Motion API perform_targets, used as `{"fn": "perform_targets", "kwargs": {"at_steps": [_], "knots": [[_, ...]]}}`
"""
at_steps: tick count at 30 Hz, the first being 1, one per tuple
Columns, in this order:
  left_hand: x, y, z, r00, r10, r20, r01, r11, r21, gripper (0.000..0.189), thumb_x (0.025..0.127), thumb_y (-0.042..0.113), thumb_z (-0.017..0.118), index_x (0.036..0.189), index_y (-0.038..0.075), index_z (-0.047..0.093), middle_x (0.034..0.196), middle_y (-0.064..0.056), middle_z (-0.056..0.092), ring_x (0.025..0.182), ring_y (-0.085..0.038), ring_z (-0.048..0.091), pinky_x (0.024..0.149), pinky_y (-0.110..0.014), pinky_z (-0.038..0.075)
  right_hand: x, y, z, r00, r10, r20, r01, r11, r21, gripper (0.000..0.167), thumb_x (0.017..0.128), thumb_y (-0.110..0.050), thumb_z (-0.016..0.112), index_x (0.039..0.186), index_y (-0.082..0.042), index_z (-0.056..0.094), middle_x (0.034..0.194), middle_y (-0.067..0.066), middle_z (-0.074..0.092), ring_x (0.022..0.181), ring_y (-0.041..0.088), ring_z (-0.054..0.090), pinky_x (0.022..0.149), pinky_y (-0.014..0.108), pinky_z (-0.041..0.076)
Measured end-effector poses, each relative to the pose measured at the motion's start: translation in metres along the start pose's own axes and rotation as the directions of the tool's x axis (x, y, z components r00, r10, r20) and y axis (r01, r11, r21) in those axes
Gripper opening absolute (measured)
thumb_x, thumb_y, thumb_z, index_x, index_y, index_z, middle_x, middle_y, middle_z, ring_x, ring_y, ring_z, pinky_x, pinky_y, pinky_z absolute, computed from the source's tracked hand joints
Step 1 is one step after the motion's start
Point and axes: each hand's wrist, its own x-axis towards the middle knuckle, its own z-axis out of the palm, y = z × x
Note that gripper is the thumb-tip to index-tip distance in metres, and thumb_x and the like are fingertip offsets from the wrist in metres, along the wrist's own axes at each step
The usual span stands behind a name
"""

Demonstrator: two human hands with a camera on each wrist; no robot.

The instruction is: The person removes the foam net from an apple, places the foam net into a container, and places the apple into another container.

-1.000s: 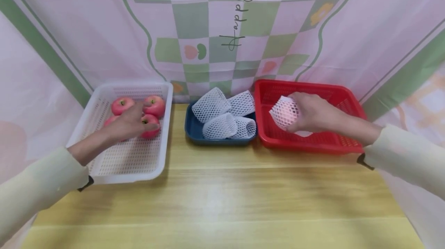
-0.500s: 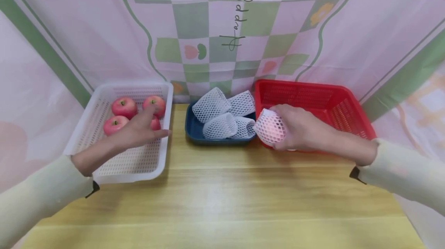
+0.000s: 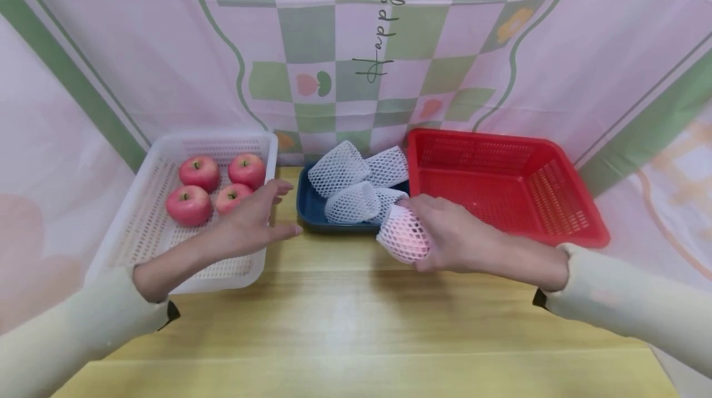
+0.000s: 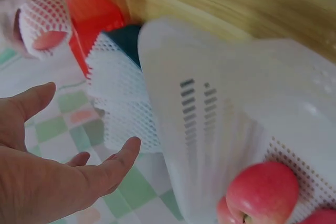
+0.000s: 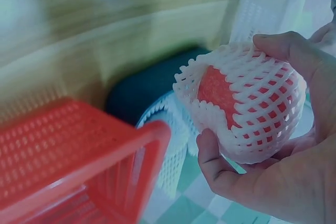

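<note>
My right hand [image 3: 453, 234] grips an apple [image 5: 215, 88] wrapped in a white foam net sleeve [image 5: 262, 111]. In the head view it is over the table, in front of the blue tray and the red basket's left corner. Red shows through the mesh and at the sleeve's open end. My left hand [image 3: 247, 222] holds nothing, its fingers spread, above the right rim of the white basket [image 3: 256, 268]. Behind and left of that hand, several bare red apples [image 3: 189, 205] sit in the white basket.
A small blue tray [image 3: 311, 209] with several white foam net sleeves [image 3: 351, 202] stands mid-table. To its right is a red basket [image 3: 500, 191] with no apple showing in it. A patterned curtain [image 3: 306, 27] hangs behind the wooden table [image 3: 334, 324].
My right hand has carried the sleeved apple out of the red basket, leftward and toward me. My left hand has moved right from over the apples to the white basket's rim.
</note>
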Motion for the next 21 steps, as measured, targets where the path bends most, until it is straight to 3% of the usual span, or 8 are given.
{"fn": "perform_targets", "kwargs": {"at_steps": [7,13,17,21], "knots": [[-0.002,0.006,0.016,0.999,0.016,0.051,-0.011,0.996,-0.086,0.077,0.096,0.028,0.079,0.156,0.002,0.037,0.159,-0.022,0.045,0.146,-0.045,0.045,0.113,-0.060,0.047,0.002,-0.010,0.016,0.998,-0.064,-0.004,0.064,0.998,0.011,0.097,0.061,-0.027,0.103,0.141,-0.001,0.055,0.128,0.013,0.065,0.118,0.032,0.061,0.093,0.051,0.061],[-0.006,0.009,0.030,0.997,0.027,0.066,-0.021,0.995,-0.096,0.076,0.097,0.028,0.078,0.156,0.002,0.039,0.157,-0.021,0.049,0.143,-0.042,0.049,0.113,-0.059,0.048,0.006,-0.013,0.032,0.994,-0.107,-0.011,0.107,0.994,0.013,0.094,0.061,-0.027,0.102,0.139,-0.002,0.057,0.124,0.008,0.065,0.112,0.024,0.061,0.091,0.045,0.060],[-0.009,0.011,0.043,0.997,0.018,0.070,-0.010,0.994,-0.109,0.076,0.096,0.026,0.078,0.157,0.002,0.039,0.156,-0.019,0.050,0.141,-0.038,0.050,0.114,-0.057,0.047,0.007,-0.015,0.043,0.993,-0.114,-0.005,0.114,0.993,0.021,0.097,0.060,-0.026,0.102,0.141,-0.001,0.055,0.131,0.012,0.065,0.121,0.029,0.060,0.100,0.050,0.057],[-0.011,0.012,0.052,0.997,0.052,0.062,-0.046,0.995,-0.090,0.075,0.096,0.028,0.078,0.156,0.001,0.041,0.152,-0.018,0.053,0.135,-0.036,0.055,0.112,-0.055,0.049,0.009,-0.016,0.053,0.994,-0.110,0.007,0.110,0.994,0.026,0.097,0.062,-0.025,0.102,0.142,0.001,0.055,0.136,0.015,0.063,0.127,0.034,0.058,0.107,0.054,0.053]]}}
